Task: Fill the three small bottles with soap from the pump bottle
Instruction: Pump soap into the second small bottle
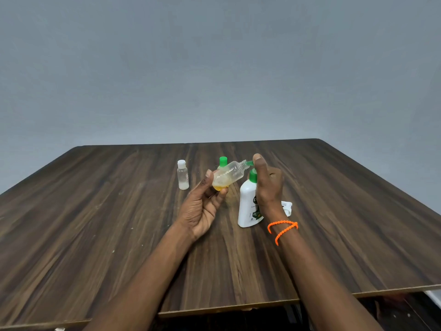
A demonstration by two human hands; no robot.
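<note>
My left hand [205, 206] grips a small clear bottle [228, 175] by its base, tilted so its open neck meets the green spout of the white pump bottle [248, 206]. A little yellow soap lies at the bottom of the clear bottle. My right hand [268, 185] rests over the green pump head, index finger on top. Behind stands a second small bottle with a green cap [223, 161], mostly hidden. A third small clear bottle with a white cap [182, 175] stands upright to the left.
The dark wooden table [119, 223] reaches to a plain grey wall. A white cap-like piece [287, 207] lies on the table just right of the pump bottle, partly behind my right wrist, which wears an orange beaded band [282, 229].
</note>
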